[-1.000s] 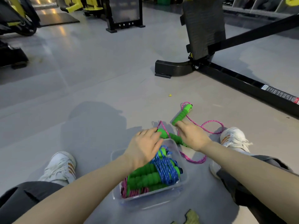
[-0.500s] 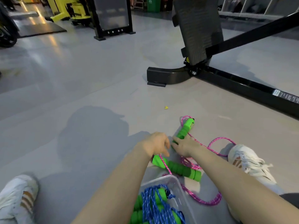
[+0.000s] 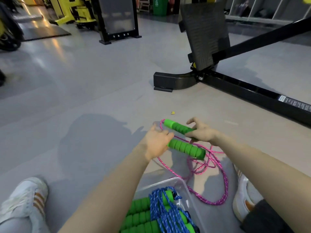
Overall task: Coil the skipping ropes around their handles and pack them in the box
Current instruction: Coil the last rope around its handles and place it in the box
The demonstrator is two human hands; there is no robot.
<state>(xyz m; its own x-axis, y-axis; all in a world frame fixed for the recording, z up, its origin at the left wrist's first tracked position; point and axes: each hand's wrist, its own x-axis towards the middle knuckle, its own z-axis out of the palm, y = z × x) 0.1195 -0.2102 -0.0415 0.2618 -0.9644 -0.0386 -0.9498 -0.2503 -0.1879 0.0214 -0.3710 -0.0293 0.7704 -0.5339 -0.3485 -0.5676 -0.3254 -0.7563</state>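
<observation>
A pink skipping rope [image 3: 217, 167] trails loose over the grey floor between my feet. My left hand [image 3: 156, 143] grips the end of one green foam handle [image 3: 187, 149], lifted off the floor. My right hand [image 3: 202, 132] grips the other green handle [image 3: 178, 128], held just beyond the first and roughly parallel to it. A clear plastic box [image 3: 183, 187] sits near my lap. It holds green handles wrapped in a blue rope [image 3: 165, 209].
A black gym machine base [image 3: 170, 81] and its long floor rail [image 3: 252, 93] lie ahead to the right. My white shoes [image 3: 23, 197] rest on the floor at both sides. A small yellow scrap [image 3: 172, 112] lies beyond the hands.
Both hands left the box, reached to the pink rope's two handles on the floor and lifted them. The handles now sit side by side in the air.
</observation>
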